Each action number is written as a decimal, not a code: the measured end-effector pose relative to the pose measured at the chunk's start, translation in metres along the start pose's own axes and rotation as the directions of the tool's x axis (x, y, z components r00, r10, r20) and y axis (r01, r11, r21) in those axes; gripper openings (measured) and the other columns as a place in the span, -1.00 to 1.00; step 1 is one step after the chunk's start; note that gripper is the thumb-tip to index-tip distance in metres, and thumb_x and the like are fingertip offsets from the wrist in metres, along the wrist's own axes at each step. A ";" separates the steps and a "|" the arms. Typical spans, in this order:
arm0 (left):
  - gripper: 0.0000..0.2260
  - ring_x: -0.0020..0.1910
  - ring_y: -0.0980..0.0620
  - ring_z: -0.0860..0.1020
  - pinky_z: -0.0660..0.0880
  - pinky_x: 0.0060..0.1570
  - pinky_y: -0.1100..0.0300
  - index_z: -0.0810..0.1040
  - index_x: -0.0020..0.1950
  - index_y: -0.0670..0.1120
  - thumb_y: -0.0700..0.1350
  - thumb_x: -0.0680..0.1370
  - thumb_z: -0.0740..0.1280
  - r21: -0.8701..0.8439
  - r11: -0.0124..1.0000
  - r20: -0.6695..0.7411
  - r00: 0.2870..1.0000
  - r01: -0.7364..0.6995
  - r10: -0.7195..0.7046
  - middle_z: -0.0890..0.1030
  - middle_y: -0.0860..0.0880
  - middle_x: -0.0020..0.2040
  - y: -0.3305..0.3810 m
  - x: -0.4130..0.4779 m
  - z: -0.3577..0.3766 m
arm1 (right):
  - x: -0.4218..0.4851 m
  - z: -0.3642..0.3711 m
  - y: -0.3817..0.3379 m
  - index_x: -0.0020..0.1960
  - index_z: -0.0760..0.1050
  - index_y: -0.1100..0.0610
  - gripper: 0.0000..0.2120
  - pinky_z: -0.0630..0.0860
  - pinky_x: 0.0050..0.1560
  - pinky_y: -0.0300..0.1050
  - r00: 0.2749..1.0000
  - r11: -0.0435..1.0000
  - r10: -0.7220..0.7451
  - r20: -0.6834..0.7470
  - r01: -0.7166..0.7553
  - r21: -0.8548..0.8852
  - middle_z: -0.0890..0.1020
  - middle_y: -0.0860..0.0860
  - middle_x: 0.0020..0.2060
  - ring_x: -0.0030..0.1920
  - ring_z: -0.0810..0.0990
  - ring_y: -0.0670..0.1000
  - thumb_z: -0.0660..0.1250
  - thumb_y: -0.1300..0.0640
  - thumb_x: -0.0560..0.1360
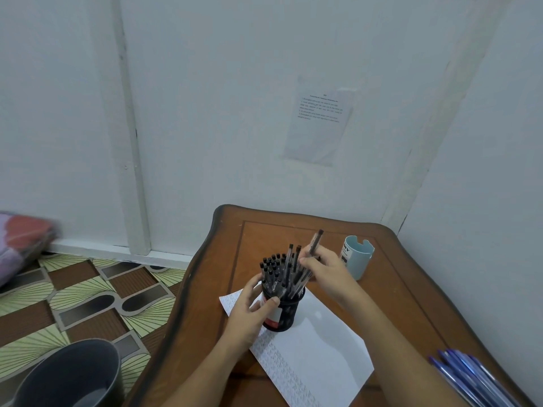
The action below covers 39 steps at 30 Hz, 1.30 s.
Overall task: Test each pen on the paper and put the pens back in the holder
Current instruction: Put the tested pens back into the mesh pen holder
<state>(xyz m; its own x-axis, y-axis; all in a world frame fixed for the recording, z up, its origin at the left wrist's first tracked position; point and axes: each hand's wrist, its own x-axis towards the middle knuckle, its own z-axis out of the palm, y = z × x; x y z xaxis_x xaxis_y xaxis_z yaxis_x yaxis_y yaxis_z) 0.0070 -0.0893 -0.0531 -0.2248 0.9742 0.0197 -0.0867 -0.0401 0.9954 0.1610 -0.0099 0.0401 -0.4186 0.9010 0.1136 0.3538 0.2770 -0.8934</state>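
Note:
A black pen holder (284,314) full of several black-capped pens (276,267) stands on a white paper (320,342) on the wooden table (223,289). My left hand (249,315) grips the holder's left side, thumb across its front. Just above the holder's right rim, my right hand (323,268) pinches one black-capped pen (315,242), which tilts up and to the right. The paper's left strip carries rows of small pen marks.
A light blue cup (357,257) stands behind my right hand. Several blue pens (470,377) lie at the table's right front corner. A grey bin (73,377) sits on the patterned floor at the left. White walls close off the back and right.

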 end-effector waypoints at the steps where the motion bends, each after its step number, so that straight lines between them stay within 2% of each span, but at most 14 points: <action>1: -0.57 0.09 0.37 0.43 0.39 0.20 0.26 0.35 0.33 0.21 -0.07 0.53 0.39 -0.006 1.000 -0.001 1.000 0.001 -0.001 0.43 0.33 0.18 0.000 0.000 0.000 | -0.001 -0.001 -0.001 -0.20 0.52 0.06 -0.81 0.53 0.09 0.05 0.999 0.996 -0.034 -0.004 0.034 -0.077 0.56 0.00 -0.08 -0.07 0.54 -0.08 0.28 0.21 0.57; 3: -0.58 0.08 0.38 0.43 0.40 0.17 0.31 0.36 0.32 0.21 -0.07 0.53 0.39 -0.010 1.000 -0.003 1.000 0.005 -0.005 0.43 0.34 0.17 -0.001 0.000 0.000 | -0.002 -0.003 -0.004 -0.19 0.58 -0.01 -0.82 0.38 0.06 -0.33 0.997 0.977 -0.083 0.007 0.082 -0.199 0.51 -0.12 0.04 0.08 0.45 -0.28 0.33 0.15 0.56; 4: -0.59 0.07 0.38 0.43 0.43 0.09 0.38 0.36 0.31 0.21 -0.07 0.53 0.39 -0.013 1.000 -0.003 1.000 0.004 -0.004 0.43 0.34 0.16 0.000 0.000 0.001 | -0.002 -0.005 -0.005 -0.18 0.60 -0.06 -0.83 0.32 0.05 -0.39 0.996 0.972 -0.090 0.019 0.092 -0.216 0.49 -0.16 0.08 0.13 0.41 -0.32 0.34 0.12 0.56; 6: -0.59 0.06 0.38 0.44 0.43 -0.01 0.46 0.35 0.31 0.20 -0.08 0.54 0.38 -0.013 1.000 -0.005 1.000 0.007 -0.007 0.43 0.34 0.15 0.000 -0.001 0.001 | -0.001 -0.006 -0.004 -0.15 0.62 -0.14 -0.83 0.36 0.09 -0.29 0.995 0.975 -0.094 0.018 0.096 -0.200 0.47 -0.19 0.09 0.18 0.40 -0.27 0.34 0.04 0.57; 11: -0.61 0.08 0.38 0.43 0.33 0.24 0.24 0.34 0.28 0.25 -0.08 0.54 0.37 0.017 1.000 -0.002 1.000 0.005 -0.005 0.42 0.36 0.15 0.001 -0.001 0.001 | 0.002 -0.008 0.000 -0.11 0.58 -0.18 -0.81 0.58 0.15 0.16 0.992 0.988 -0.096 -0.084 0.085 -0.125 0.53 -0.14 0.07 0.09 0.58 -0.07 0.23 -0.11 0.62; 18: -0.58 0.13 0.35 0.41 0.30 0.36 0.11 0.35 0.32 0.23 -0.05 0.54 0.38 0.045 0.999 -0.007 1.000 0.002 -0.002 0.42 0.35 0.18 -0.002 0.001 0.000 | 0.003 -0.015 -0.014 -0.19 0.72 -0.06 -0.77 0.42 0.28 0.10 0.996 0.989 0.048 0.081 -0.036 -0.145 0.46 -0.09 0.32 0.33 0.42 -0.02 0.33 0.09 0.56; 23: -0.61 0.12 0.37 0.42 0.33 0.30 0.19 0.35 0.29 0.25 -0.06 0.54 0.38 0.045 0.999 0.001 1.000 -0.006 0.006 0.42 0.36 0.17 0.000 0.000 0.001 | 0.011 -0.009 -0.017 -0.06 0.71 0.00 -0.79 0.23 0.44 0.15 0.977 0.914 0.202 0.067 -0.163 -0.371 0.29 0.01 0.49 0.47 0.22 0.14 0.29 0.04 0.49; 26: -0.61 0.07 0.43 0.44 0.37 0.15 0.33 0.36 0.28 0.25 -0.07 0.54 0.38 0.031 1.000 -0.004 1.000 -0.004 0.004 0.43 0.36 0.16 0.001 -0.001 0.000 | 0.008 -0.008 -0.019 0.30 0.53 0.03 -0.45 0.23 0.41 0.18 0.940 0.876 0.340 0.031 -0.305 -0.375 0.23 -0.02 0.51 0.47 0.20 0.12 0.30 -0.15 0.35; 28: -0.60 0.07 0.41 0.43 0.36 0.16 0.32 0.35 0.30 0.25 -0.07 0.54 0.38 0.036 0.999 -0.004 1.000 -0.006 0.006 0.42 0.37 0.16 0.001 -0.001 0.000 | 0.006 -0.007 -0.020 0.46 0.35 0.07 -0.29 0.24 0.41 0.14 0.945 0.897 0.323 0.048 -0.289 -0.334 0.26 -0.02 0.47 0.47 0.23 0.11 0.27 -0.24 0.40; 29: -0.60 0.08 0.41 0.43 0.36 0.18 0.30 0.35 0.29 0.25 -0.06 0.54 0.38 0.036 0.999 -0.004 1.000 -0.005 0.005 0.42 0.37 0.15 0.001 -0.001 0.000 | 0.006 -0.010 -0.021 0.42 0.41 0.09 -0.35 0.26 0.39 0.10 0.961 0.927 0.274 0.036 -0.254 -0.276 0.29 -0.01 0.44 0.44 0.27 0.10 0.26 -0.25 0.44; 31: -0.61 0.10 0.41 0.42 0.34 0.22 0.26 0.35 0.28 0.26 -0.06 0.54 0.38 0.043 0.999 0.001 1.000 -0.006 0.006 0.42 0.37 0.15 0.002 -0.001 0.001 | 0.004 -0.018 -0.020 0.05 0.66 0.08 -0.68 0.27 0.33 0.01 0.990 0.970 0.141 -0.018 -0.142 -0.196 0.39 0.01 0.33 0.36 0.32 0.02 0.26 -0.10 0.53; 33: -0.61 0.10 0.40 0.41 0.35 0.23 0.24 0.35 0.28 0.26 -0.05 0.54 0.38 0.041 0.999 0.003 1.000 -0.002 0.002 0.42 0.37 0.16 0.001 -0.002 0.001 | 0.002 -0.027 -0.023 -0.18 0.67 0.01 -0.73 0.28 0.36 -0.04 0.998 0.966 0.059 0.025 -0.051 -0.253 0.42 -0.03 0.22 0.29 0.37 -0.06 0.25 0.09 0.60; 35: -0.61 0.09 0.41 0.41 0.36 0.22 0.24 0.35 0.26 0.28 -0.05 0.54 0.38 0.042 0.999 0.001 1.000 0.004 -0.004 0.41 0.39 0.15 0.001 -0.002 0.000 | -0.001 -0.031 -0.024 -0.15 0.66 -0.05 -0.72 0.33 0.37 -0.02 0.994 0.950 0.030 0.101 0.003 -0.313 0.45 -0.06 0.22 0.27 0.41 -0.08 0.23 0.10 0.63; 39: -0.63 0.08 0.41 0.42 0.35 0.24 0.24 0.35 0.23 0.29 -0.06 0.54 0.37 0.055 0.998 0.000 1.000 -0.010 0.010 0.42 0.39 0.13 0.001 -0.002 0.002 | -0.006 -0.031 -0.010 0.07 0.67 -0.05 -0.67 0.34 0.39 0.00 0.984 0.931 0.029 0.179 0.038 -0.362 0.40 -0.08 0.33 0.34 0.37 -0.07 0.15 -0.13 0.64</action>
<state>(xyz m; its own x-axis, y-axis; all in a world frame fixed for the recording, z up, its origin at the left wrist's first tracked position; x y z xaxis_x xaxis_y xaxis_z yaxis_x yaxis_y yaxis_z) 0.0088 -0.0905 -0.0520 -0.2256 0.9738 0.0300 -0.0309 -0.0379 0.9988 0.1860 -0.0081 0.0615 -0.5508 0.8346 0.0082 0.6165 0.4135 -0.6700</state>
